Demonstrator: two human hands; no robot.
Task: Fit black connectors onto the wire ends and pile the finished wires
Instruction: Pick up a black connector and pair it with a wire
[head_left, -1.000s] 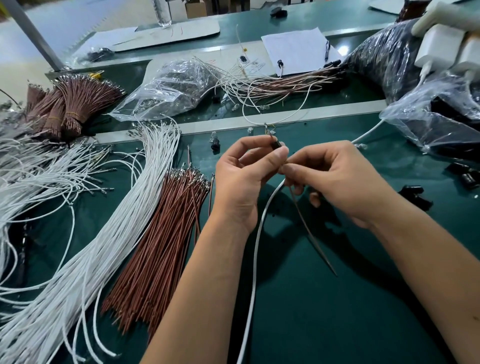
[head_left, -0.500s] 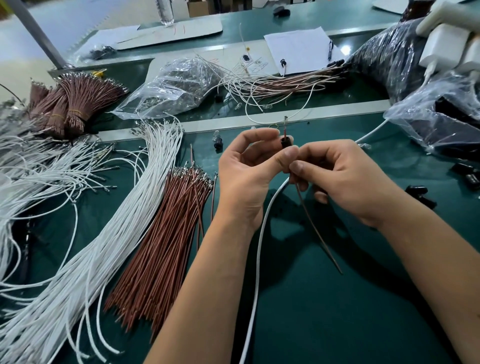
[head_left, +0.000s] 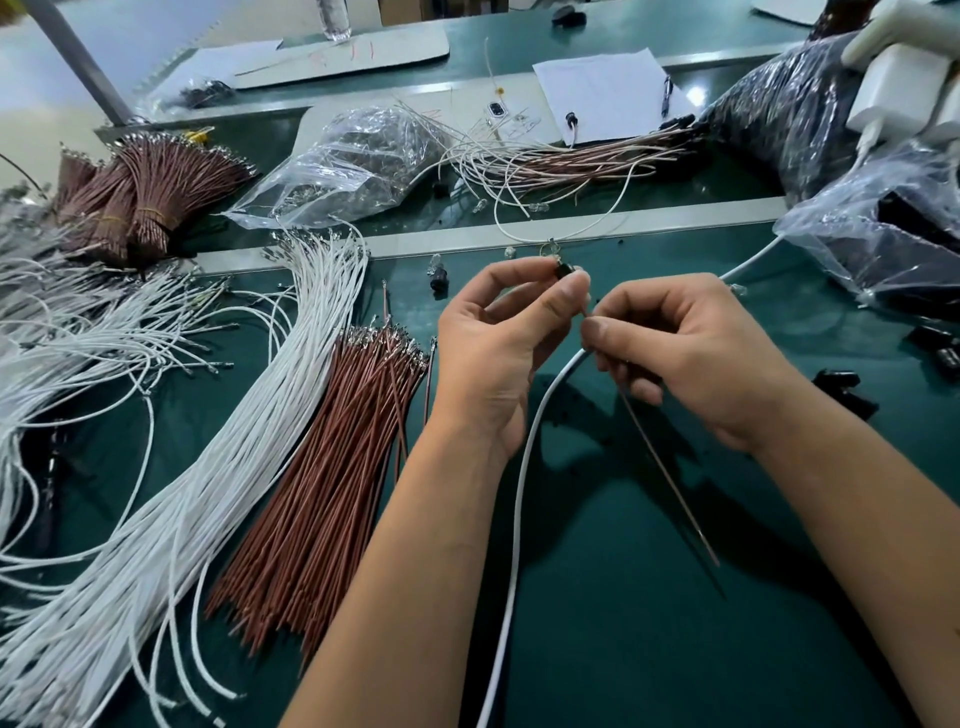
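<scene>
While the left hand (head_left: 498, 338) pinches a small black connector (head_left: 563, 271) between thumb and forefinger, up above the green bench top (head_left: 675, 597), the right hand (head_left: 691, 353) sits just beside it, fingertips nipped on a thin brown wire (head_left: 670, 478) right near its end. Close work, this: the two hands nearly touch. A white wire (head_left: 519, 467) trails down from between them too; which hand has it, I can't tell. That connector looks tiny, light and hard, probably easy to fumble, so the pinch across its sides seems right. The brown wire hangs almost straight below the hand, so I'd call it fairly stiff for its thinness, yet it would likely buckle if pushed from far back. Hold it close to the tip, as here. The metal terminal looks delicate; forcing it in crooked could bend it. Off to the left lie loose brown wires (head_left: 322, 467) and a sweep of white wires (head_left: 171, 493); spare black connectors (head_left: 841, 384) sit to the right.
</scene>
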